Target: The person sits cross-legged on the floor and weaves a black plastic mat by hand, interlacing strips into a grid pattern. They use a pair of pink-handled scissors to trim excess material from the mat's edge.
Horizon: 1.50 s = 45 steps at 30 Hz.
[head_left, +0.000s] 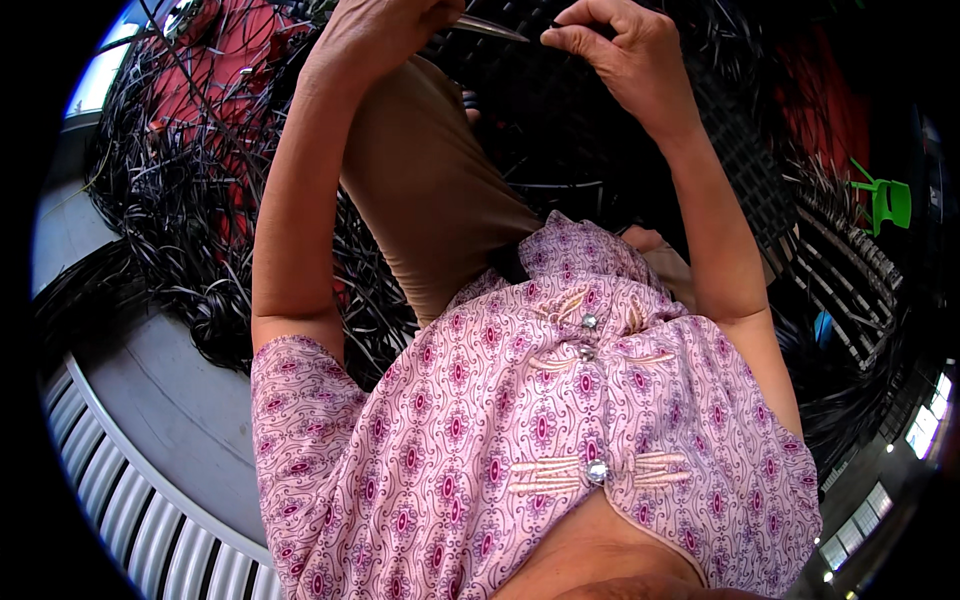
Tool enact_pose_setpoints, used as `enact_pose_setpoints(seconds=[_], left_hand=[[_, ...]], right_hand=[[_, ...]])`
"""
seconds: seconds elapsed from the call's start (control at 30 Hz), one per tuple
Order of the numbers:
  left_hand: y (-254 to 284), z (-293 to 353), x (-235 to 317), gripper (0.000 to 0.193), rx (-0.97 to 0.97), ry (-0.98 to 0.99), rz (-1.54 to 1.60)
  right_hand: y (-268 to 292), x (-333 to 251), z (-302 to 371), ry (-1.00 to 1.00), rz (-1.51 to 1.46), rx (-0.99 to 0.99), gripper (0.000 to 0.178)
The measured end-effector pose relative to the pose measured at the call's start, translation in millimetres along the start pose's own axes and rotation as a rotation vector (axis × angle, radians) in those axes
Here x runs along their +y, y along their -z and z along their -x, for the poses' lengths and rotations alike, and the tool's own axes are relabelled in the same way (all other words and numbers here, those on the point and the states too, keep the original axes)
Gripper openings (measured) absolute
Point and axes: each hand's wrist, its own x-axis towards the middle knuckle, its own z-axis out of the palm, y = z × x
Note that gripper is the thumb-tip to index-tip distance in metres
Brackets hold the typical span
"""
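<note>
At the top edge, my left hand [385,35] is closed around a pointed silver metal tool [492,28]. Its handle is hidden in the fist, and its tip points right. Across a small gap, my right hand [630,50] pinches thumb and forefinger together. A small dark bit shows at those fingertips, too little to make out. Below and to the right of the hands lies a dark woven panel [745,130] of flat black strips, much of it lost in shadow.
Loose black strips [190,250] lie heaped on the left over a red surface [205,60]. A grey slatted piece [150,535] curves at lower left. A bright green plastic item [888,203] stands at far right. My brown-trousered leg [420,190] extends between the arms.
</note>
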Motion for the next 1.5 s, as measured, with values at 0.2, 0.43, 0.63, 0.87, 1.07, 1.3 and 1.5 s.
enact_pose_setpoints(seconds=[0.2, 0.43, 0.63, 0.87, 1.07, 1.3, 1.5], left_hand=[[-5, -4, -3, 0.011, 0.051, -0.072, 0.025], [6, -7, 24, 0.009, 0.058, -0.090, -0.179], [4, -11, 31, 0.006, 0.095, -0.140, -0.223], [8, -18, 32, 0.003, 0.041, -0.134, -0.190], [1, -29, 5, 0.007, -0.090, -0.130, -0.069], [-11, -45, -21, 0.011, -0.201, -0.187, 0.145], [-15, -49, -37, 0.012, -0.237, -0.273, 0.290]], right_hand=[[0, -17, -27, 0.000, -0.137, 0.054, 0.017], [-13, 10, -32, -0.167, -0.565, 0.081, 0.017], [-11, 16, -21, -0.252, -0.771, 0.149, 0.015], [-17, 24, -8, -0.248, -0.765, 0.137, 0.013], [-14, 26, 0, -0.270, -0.723, 0.113, 0.014], [-14, 33, 2, -0.275, -0.782, 0.106, 0.014], [-10, 30, 4, -0.277, -0.782, 0.102, 0.015]])
